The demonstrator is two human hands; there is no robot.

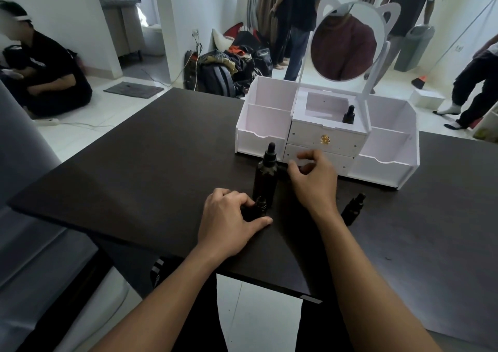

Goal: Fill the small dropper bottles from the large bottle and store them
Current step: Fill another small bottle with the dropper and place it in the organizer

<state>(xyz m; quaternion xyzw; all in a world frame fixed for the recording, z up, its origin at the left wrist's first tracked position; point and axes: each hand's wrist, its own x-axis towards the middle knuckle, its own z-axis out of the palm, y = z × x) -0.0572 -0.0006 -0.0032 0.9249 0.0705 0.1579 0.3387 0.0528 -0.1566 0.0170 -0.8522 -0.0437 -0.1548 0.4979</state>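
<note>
The left hand (231,217), low in the middle of the frame, curls its fingers round an open small dropper bottle (260,204). The bottle is dark, round and uncapped, its ribbed neck showing, and the thumb lies stretched flat on the desk (140,163) below it. The right hand (312,175) hovers just above and to the right with fingers bent and thumb and forefinger drawn close. Whether they pinch anything I cannot tell, as the fingertips hide it.

Between the two hands stands the large bottle (265,176), a tall dark cylinder with square shoulders and a black rubber dropper bulb on top, upright and just behind the open bottle. To the right of the right forearm a second small bottle (353,208) stands capped, partly hidden by the arm.

The desk is a matt dark-brown board with a faint grain. In the upper right of it sits a white panel organizer (388,163) with open side trays, two drawers and a gold knob (325,139). A third small bottle (349,115), capped, stands in its raised middle compartment. Above rises a round mirror (343,47) in a white frame with cat ears.
</note>
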